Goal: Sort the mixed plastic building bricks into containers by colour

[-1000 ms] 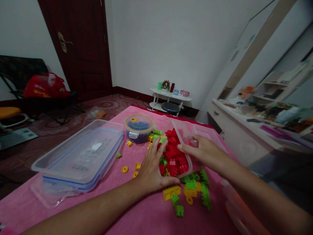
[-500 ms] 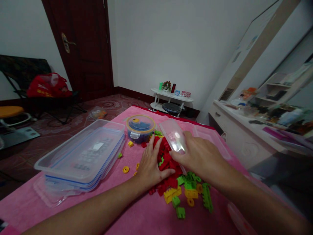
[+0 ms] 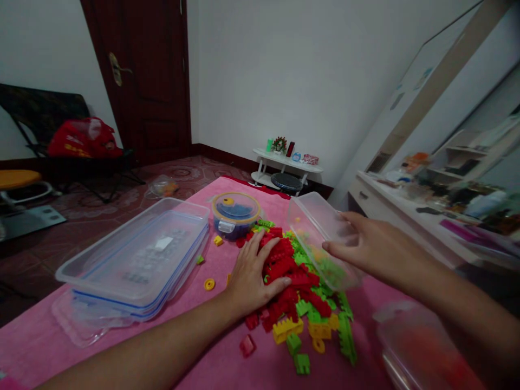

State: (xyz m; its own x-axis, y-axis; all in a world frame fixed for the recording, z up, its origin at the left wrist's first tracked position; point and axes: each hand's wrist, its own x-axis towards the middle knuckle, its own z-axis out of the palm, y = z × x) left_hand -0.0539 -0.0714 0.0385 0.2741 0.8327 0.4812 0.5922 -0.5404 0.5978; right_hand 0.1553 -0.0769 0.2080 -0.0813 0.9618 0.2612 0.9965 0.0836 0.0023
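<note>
Against bricks (image 3: 288, 265) (near blue-filled tub (image 3: 236, 214)), left hand (image 3: 252, 279) spreads; right hand (image 3: 363, 238) grips clear box (image 3: 319, 222).

the bricks (image 3: 284, 265) lie on the cloth (image 3: 219, 368), right of stacked containers (image 3: 101, 271).

"How's the light?"
"Dim; the door (image 3: 154, 81) looks murky."
"And sharpness?"
"Fair on the red bricks (image 3: 286, 266); the dresser clutter (image 3: 453, 197) smears toward the stretched right edge, and the lower-right container (image 3: 426, 346) blurs."
</note>
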